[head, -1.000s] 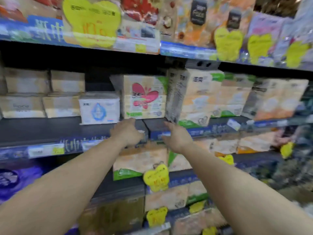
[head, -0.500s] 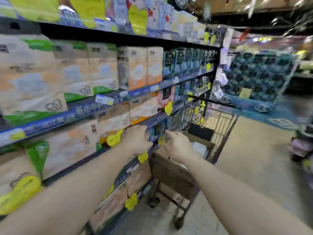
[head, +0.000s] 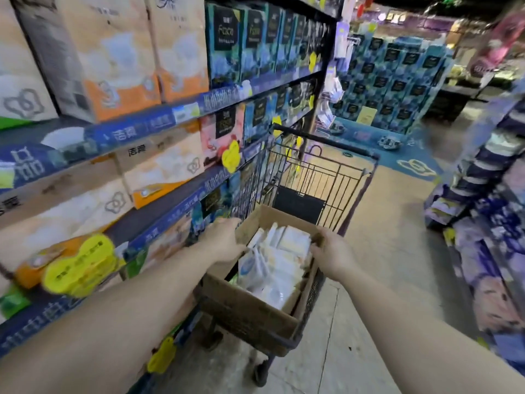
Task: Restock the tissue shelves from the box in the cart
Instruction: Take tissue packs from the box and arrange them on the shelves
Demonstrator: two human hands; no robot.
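Both hands have left the shelf edge and now reach over the cardboard box (head: 250,305) in the cart (head: 321,177). Left hand (head: 224,240) rests loosely open at its left wall, right hand (head: 331,251) at its right rim, grip unclear. White tissue packs (head: 272,263) fill it. Tissue shelves (head: 147,129) stand left, over pale floor (head: 377,251).

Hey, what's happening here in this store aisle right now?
A person is restocking tissues. Both arms reach toward an open cardboard box sitting in a shopping cart parked beside the tissue shelves. The left hand is at the box's left edge and the right hand at its right edge, above the white tissue packs inside. Nothing has been lifted out yet.
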